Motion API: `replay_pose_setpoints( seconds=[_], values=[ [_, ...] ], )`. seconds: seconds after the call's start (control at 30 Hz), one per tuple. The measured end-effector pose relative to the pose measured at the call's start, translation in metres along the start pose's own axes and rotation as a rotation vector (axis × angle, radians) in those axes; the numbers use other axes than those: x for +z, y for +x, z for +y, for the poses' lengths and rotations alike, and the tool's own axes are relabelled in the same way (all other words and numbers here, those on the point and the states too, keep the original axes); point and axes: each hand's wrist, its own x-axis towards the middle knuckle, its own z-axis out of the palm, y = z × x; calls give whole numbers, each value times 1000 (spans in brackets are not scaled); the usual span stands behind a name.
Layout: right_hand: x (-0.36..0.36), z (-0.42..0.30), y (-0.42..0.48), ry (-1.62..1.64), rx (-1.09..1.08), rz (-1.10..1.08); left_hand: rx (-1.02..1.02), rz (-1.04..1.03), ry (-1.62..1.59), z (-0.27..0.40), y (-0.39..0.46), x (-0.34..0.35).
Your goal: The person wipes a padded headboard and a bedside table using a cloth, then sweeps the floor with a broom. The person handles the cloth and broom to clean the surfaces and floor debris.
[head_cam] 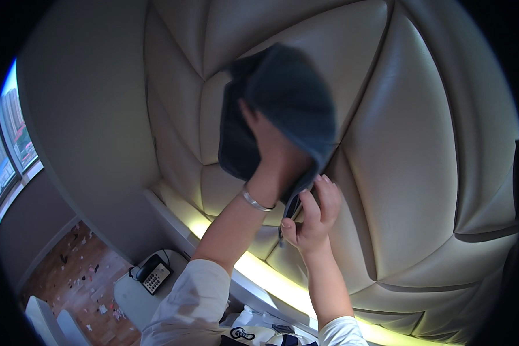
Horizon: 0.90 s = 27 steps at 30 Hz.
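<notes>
A dark blue cloth item (289, 95), blurred and folded open, hangs before the padded wall; its exact kind is unclear. My left hand (274, 142), with a silver bangle (256, 201) at the wrist, reaches into its folds. One or two of those fingers show against the cloth, while the others are hidden, so their grip is not visible. On the lower right, my right hand (315, 212) pinches the cloth's hanging edge between thumb and fingers. A small loop or cord dangles below that edge.
Beige padded panels (406, 142) cover the wall, above a glowing light strip (268, 277). A black desk phone (153, 274) rests on a pale bedside surface (134, 298). Scraps litter the wood floor (91, 281). White bedding (251, 318) lies below, and a window (15, 138) is at far left.
</notes>
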Motion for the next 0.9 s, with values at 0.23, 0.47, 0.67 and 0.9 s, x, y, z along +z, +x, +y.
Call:
replay_pose_setpoints(
  seconds=[0.23,0.47,0.67,0.9],
  values=[
    [-1,1,-4,4,28,2,100,-68,155,40,69,-31],
    [-2,1,-1,89,33,16,152,-12,139,-46,7,-21],
    [-16,-4,-9,248,90,-43,-140,-87,-292,-45,-51,-24],
    [-77,4,-19,116,142,-41,-27,-143,260,62,-36,-1]
  ],
)
